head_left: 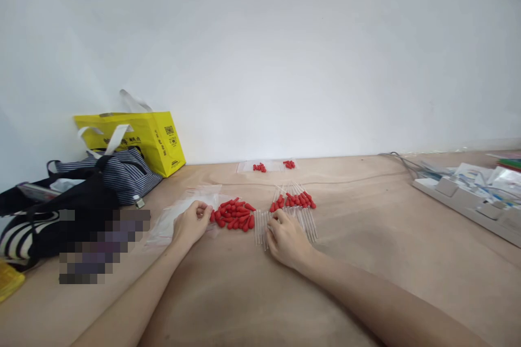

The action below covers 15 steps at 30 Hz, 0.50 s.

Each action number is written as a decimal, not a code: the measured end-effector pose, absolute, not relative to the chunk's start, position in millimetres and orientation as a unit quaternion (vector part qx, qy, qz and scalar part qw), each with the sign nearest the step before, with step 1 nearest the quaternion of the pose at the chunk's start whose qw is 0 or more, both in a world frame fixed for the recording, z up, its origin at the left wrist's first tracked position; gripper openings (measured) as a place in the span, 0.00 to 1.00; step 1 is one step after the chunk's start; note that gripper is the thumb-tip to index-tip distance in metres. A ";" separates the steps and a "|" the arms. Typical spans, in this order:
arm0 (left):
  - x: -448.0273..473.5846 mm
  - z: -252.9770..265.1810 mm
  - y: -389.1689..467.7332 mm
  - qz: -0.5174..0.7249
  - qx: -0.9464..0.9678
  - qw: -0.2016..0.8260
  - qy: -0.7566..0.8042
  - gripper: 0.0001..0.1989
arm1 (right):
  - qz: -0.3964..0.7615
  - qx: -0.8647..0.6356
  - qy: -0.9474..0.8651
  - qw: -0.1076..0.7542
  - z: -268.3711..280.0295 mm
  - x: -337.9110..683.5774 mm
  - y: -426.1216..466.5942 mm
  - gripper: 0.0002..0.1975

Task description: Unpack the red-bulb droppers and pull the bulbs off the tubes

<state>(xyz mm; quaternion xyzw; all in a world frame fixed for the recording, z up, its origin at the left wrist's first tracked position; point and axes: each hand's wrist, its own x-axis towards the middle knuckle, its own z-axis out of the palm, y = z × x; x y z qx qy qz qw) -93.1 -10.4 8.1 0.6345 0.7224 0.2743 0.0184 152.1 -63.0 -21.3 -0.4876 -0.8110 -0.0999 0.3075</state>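
Observation:
My left hand (192, 223) is closed in a pinch at the left edge of a pile of red rubber bulbs (238, 214), with one red bulb (212, 216) at its fingertips. My right hand (287, 236) is curled over a row of thin clear tubes (260, 226), its fingers closed on one tube; the palm hides part of the row. Just behind this hand lie several tubes with red bulbs fitted on their ends (299, 199), fanned side by side. Beneath and behind my left hand are flat clear zip bags (171, 219).
Farther back lie bags with bulbed tubes (260, 167). On the left stand a yellow bag (166, 143), a striped bag (130, 173) and a black bag (81, 206). A grey tray (468, 209) with cables and packets sits at right. A white wall (309, 65) bounds the table.

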 end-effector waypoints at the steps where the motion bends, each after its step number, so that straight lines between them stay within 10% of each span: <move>1: -95.4 8.3 -9.4 0.266 0.630 0.018 0.729 0.11 | -0.105 -0.483 -0.809 0.318 -20.7 158.1 -64.1 0.08; 15: -1.4 27.1 -25.3 0.203 0.820 -0.096 0.527 0.10 | -0.070 -0.507 -0.765 0.391 -26.7 241.0 -65.9 0.11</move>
